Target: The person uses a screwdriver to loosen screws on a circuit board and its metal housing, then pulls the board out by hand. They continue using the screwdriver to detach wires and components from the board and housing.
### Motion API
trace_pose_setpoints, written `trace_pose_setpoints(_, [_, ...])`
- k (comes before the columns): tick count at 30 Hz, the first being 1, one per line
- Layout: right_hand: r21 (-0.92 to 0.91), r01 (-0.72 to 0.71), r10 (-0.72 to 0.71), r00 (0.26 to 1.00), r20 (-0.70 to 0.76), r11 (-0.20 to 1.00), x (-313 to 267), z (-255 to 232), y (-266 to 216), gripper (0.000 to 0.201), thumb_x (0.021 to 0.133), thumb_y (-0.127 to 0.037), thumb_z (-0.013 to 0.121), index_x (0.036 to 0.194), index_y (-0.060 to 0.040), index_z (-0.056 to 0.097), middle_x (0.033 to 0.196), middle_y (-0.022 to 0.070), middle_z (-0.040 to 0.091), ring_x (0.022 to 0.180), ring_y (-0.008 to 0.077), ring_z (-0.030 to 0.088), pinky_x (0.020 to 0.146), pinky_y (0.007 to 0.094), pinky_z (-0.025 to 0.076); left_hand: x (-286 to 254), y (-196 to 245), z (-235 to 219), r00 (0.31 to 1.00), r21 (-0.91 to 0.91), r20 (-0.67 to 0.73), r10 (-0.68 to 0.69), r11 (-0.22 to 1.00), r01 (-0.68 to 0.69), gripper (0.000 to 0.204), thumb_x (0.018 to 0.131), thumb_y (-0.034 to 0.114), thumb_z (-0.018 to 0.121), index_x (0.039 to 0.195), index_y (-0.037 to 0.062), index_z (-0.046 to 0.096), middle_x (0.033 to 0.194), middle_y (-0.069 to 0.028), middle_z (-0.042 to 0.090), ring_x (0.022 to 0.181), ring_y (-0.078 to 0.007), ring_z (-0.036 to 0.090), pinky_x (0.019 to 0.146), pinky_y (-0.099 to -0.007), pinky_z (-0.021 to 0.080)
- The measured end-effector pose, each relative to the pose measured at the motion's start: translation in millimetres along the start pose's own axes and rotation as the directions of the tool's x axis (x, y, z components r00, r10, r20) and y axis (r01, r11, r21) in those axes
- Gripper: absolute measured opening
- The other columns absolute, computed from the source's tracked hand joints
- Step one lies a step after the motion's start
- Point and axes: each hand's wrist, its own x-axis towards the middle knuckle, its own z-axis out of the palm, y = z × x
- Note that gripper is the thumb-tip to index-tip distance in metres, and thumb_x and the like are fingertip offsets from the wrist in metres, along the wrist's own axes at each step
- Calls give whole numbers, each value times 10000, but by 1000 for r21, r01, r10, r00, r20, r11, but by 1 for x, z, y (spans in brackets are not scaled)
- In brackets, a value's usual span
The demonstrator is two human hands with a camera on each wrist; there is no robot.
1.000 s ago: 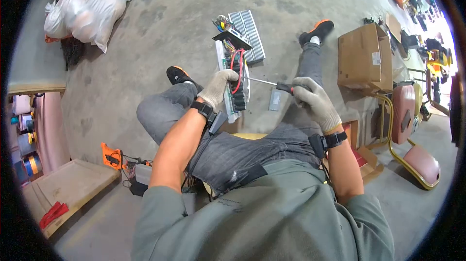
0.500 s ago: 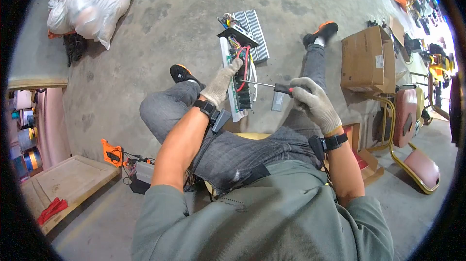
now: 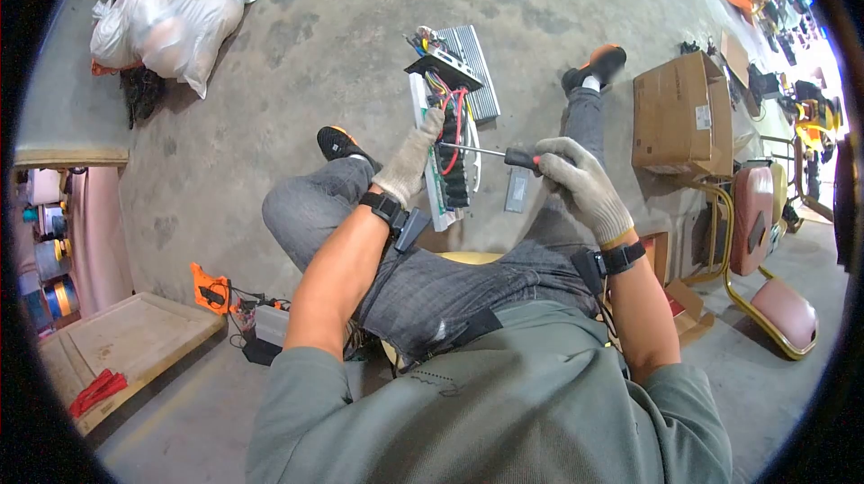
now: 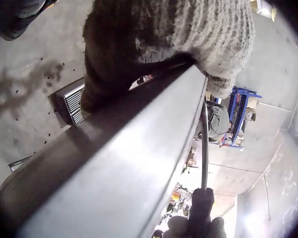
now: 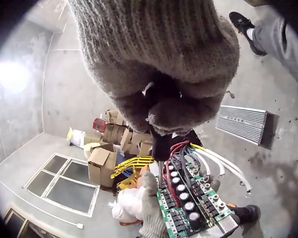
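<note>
In the head view, my gloved left hand (image 3: pixel 407 162) grips the edge of a circuit board (image 3: pixel 455 180) with wires, capacitors and a metal side plate. That bright plate (image 4: pixel 124 158) fills much of the left wrist view. My gloved right hand (image 3: pixel 583 185) holds a screwdriver (image 3: pixel 519 158) by its black and red handle, its shaft reaching left across the board to the side near my left fingers. The right wrist view shows green board sections, round capacitors (image 5: pixel 187 207) and white cables (image 5: pixel 231 176); the screwdriver's tip is hidden there.
Beyond the board lies a finned aluminium housing (image 3: pixel 477 79) on the concrete floor. A small grey flat piece (image 3: pixel 517 190) lies near the right leg. To the right stand a cardboard box (image 3: pixel 670 115) and a chair (image 3: pixel 783 308). White sacks (image 3: pixel 171 29) sit at far left.
My left hand has moved up along the board's edge, its fingers now near the wires. The screwdriver's shaft has shifted slightly left over the board. My right hand keeps its hold on the handle.
</note>
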Motion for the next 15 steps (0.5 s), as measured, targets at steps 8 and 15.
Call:
trace_pose_setpoints(8, [1, -9, 9, 1000, 18, 1000, 4, 0, 1, 398, 979, -291, 698, 1261, -14, 657, 908, 23, 644, 676, 57, 546, 573, 212, 436, -7, 2, 6, 1000, 35, 18, 19, 999, -19, 663, 936, 677, 653, 1274, 107, 643, 997, -29, 713, 832, -140, 721, 734, -324, 636])
trace_pose_setpoints(15, [35, -1, 0, 1000, 26, 999, 7, -2, 8, 389, 983, -288, 695, 1259, -16, 658, 897, 25, 656, 665, 54, 549, 570, 211, 443, -1, -3, -1, 999, 111, 24, 34, 993, -36, 741, 899, 756, 624, 1291, 129, 655, 979, -35, 733, 805, -163, 735, 727, -364, 650])
